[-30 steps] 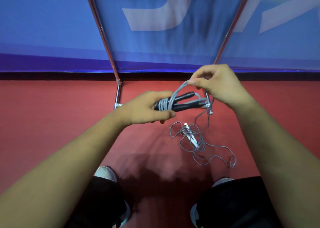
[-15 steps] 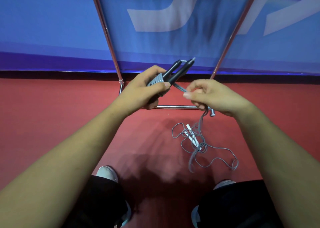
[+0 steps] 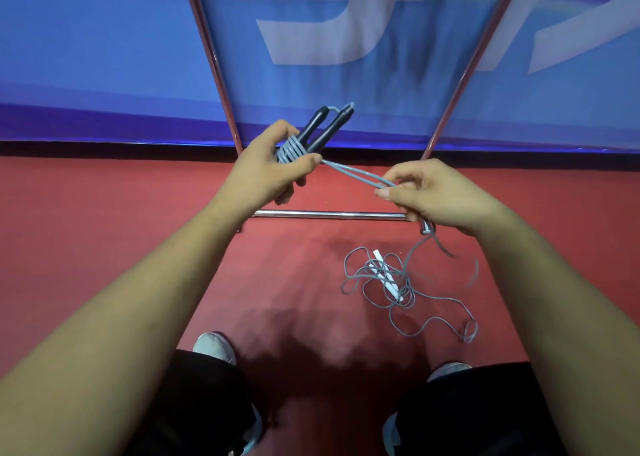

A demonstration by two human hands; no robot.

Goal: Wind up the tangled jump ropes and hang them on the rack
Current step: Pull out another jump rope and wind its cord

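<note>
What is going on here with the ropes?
A person is winding a grey jump rope around its two black handles. The left hand grips the handles, several coils already on them; the right hand pinches the doubled cord, pulled taut. Another rope with white handles lies tangled on the red floor.

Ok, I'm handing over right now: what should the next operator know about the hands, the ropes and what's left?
Left hand grips the black handles, grey cord coiled round them.
Right hand pinches the doubled cord taut; loose tail hangs below.
Second rope, white handles, lies tangled on the floor before the rack.
Done: first rope partly wound.
Left: finish winding, hang it, then the second rope.
</note>
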